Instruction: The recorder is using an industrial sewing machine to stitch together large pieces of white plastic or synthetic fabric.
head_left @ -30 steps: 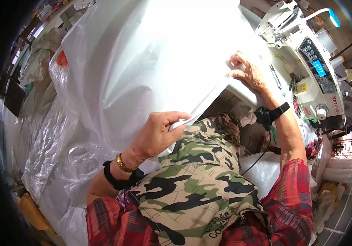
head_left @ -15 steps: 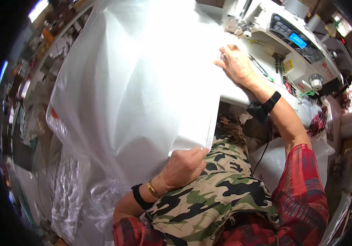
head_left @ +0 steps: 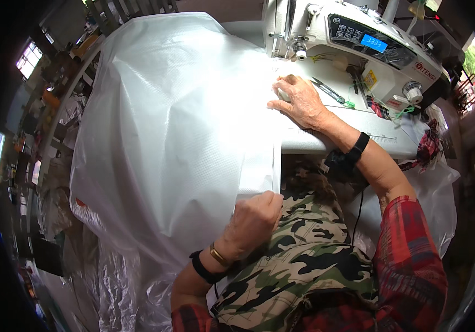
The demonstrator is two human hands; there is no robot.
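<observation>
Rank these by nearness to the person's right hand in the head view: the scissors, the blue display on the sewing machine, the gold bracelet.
From the right hand:
1. Scissors, just to its right on the white table.
2. Blue display, up and right on the sewing machine.
3. Gold bracelet, far below on the left wrist, near the left hand gripping the white fabric.

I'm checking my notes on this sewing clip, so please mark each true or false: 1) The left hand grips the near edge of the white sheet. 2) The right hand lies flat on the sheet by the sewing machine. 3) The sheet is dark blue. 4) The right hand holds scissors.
1) True: the left hand pinches the near edge of the white sheet.
2) True: the right hand presses it flat beside the sewing machine.
3) False: it is translucent white.
4) False: the hand holds no tool and lies open on the sheet.
</observation>
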